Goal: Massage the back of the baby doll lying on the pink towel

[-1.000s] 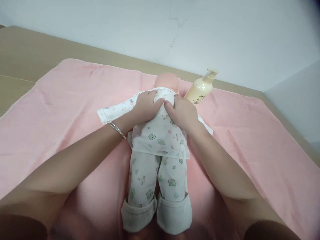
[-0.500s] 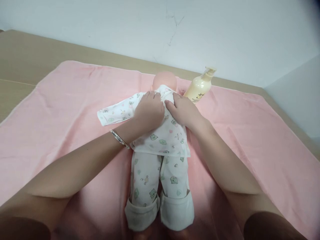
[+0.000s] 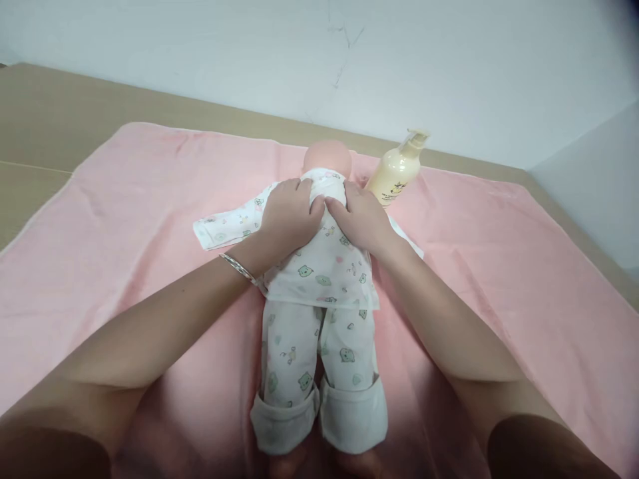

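A baby doll (image 3: 327, 158) lies stretched out, its bald head at the far end. It wears a white printed top (image 3: 322, 273) and matching trousers (image 3: 294, 346) with turned-up cuffs. On the left side of the top, near the shoulder, my left hand (image 3: 292, 209) rests with its fingers laid over the cloth and thumb out. My right hand (image 3: 364, 216) lies likewise on the other shoulder, thumb pointing inward. The two thumbs almost meet at mid-chest or mid-back; which side of the doll faces up is unclear. Both fingertips are partly hidden.
A pale yellow pump bottle (image 3: 397, 169) stands or leans just right of the doll's head. Underneath spreads a pink blanket (image 3: 499, 266) on a wooden surface (image 3: 74, 100). Behind it rises a white wall (image 3: 200, 53).
My left hand has flattened from a curled shape, its thumb now out. The cloth by the neck lies lower and smoother. The right sleeve's end now shows beside my right forearm.
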{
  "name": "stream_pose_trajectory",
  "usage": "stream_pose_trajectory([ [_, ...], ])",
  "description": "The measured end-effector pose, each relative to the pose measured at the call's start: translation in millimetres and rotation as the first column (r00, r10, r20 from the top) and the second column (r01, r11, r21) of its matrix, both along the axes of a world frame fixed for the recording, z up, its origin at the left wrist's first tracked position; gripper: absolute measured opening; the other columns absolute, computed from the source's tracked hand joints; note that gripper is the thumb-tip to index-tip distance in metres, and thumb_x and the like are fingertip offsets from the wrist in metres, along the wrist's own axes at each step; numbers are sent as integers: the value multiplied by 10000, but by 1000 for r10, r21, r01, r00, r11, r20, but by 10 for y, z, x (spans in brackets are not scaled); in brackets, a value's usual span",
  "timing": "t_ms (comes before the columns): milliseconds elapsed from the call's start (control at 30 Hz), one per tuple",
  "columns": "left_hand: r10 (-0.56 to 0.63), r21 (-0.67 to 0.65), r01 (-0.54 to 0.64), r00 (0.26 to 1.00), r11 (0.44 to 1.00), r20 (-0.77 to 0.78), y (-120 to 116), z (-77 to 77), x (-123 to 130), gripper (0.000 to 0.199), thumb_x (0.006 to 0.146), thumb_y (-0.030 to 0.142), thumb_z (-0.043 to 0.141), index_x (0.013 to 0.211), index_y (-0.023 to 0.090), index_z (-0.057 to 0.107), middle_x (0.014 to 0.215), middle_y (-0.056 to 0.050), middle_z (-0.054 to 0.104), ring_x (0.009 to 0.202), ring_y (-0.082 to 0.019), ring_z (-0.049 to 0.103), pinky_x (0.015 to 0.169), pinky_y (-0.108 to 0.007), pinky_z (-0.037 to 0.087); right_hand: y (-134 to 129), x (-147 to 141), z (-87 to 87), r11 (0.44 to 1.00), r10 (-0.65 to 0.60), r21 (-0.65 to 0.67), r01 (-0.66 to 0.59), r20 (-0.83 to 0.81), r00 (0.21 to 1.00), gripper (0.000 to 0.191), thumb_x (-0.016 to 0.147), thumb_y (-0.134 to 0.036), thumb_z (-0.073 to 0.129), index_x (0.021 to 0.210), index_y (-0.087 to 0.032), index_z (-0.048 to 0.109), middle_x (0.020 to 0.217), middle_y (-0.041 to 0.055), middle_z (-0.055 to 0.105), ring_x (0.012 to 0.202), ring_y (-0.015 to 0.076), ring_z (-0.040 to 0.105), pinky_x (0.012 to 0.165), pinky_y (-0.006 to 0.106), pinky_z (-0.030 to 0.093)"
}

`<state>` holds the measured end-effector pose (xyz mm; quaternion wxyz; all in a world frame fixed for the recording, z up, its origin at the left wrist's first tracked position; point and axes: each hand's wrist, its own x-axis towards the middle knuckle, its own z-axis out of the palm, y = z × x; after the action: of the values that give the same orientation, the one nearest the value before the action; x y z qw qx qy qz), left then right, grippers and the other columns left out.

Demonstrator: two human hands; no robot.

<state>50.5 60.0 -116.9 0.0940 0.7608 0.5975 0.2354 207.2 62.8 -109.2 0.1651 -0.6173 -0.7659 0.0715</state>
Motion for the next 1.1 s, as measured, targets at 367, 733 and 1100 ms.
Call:
stream_pose_trajectory([
  [367,-57,41,63,989,997,-136,-92,46,13,394,992,242,315,1103,79,656,1127,-184,672,1140,-299,613,1066,-472,493,-105,-20,181,992,-16,-126,20,31,999,461,1045,-457,314,1173,-130,612,1201,188,668,1048,352,629,904,452,495],
  [733,27,-82,-23,998,996,53,83,83,-67,357,991,388,352,851,181,606,943,-112,699,857,-231,610,845,-418,510,-377,-161,255,1000,-9,25,1,318,948,406,1054,-311,285,1010,-105,632,869,165,673,892,331,654,877,431,489],
  [1100,-65,57,66,998,996,-16,-250,-23,19,568,1018,308,280,1413,-40,493,1541,-282,482,1515,-351,412,1307,-526,316,-35,-8,183,992,-6,-122,13,54,999,508,1085,-484,341,1253,-81,601,1204,212,674,1068,356,646,933,452,509],
])
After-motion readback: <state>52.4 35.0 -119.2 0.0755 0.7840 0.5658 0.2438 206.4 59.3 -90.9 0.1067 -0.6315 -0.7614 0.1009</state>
